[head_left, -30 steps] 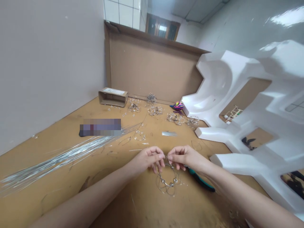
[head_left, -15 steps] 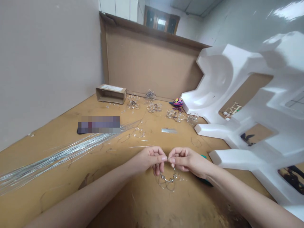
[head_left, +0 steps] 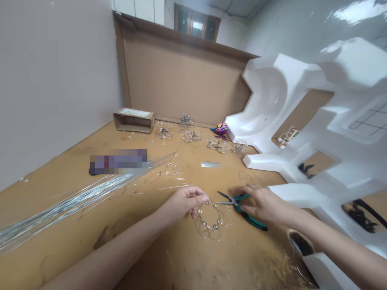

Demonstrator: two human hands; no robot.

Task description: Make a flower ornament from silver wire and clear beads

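Left hand (head_left: 181, 203), right hand (head_left: 263, 203), one pair of pliers (head_left: 246, 213), roughly seven wire clusters (head_left: 191, 136).

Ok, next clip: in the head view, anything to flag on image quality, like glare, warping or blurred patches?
Head view: glare streaks the glossy wall at upper right; head view: wide-angle warping visibly tilts the cardboard panel; head view: a pixelated patch covers part of the tabletop; head view: the beaded wire ring by the left hand looks fairly sharp.
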